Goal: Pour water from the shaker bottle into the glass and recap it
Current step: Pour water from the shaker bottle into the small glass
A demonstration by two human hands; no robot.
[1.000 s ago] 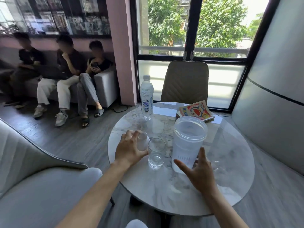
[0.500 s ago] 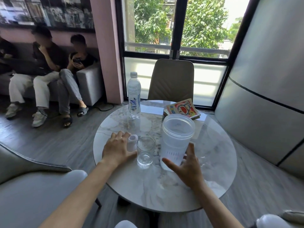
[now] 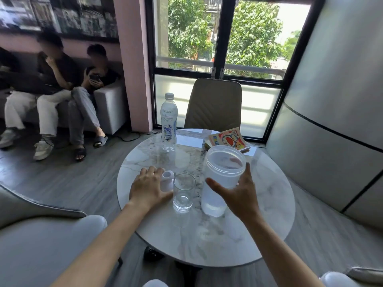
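Both hands at an uncapped shaker bottle on a round marble tabletop (image 3: 269,214).

The right hand (image 3: 238,195), fingers spread wide, reaches around the shaker bottle (image 3: 219,183); the left hand (image 3: 148,188) lies flat over its white cap (image 3: 167,180). One glass (image 3: 183,192) stands between them. Beyond: one water bottle (image 3: 169,121), label unreadable, and one comic book (image 3: 228,139).

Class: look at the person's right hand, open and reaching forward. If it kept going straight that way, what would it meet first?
The shaker bottle. The right hand is spread open right at its side, thumb toward the glass; whether it already touches is unclear.
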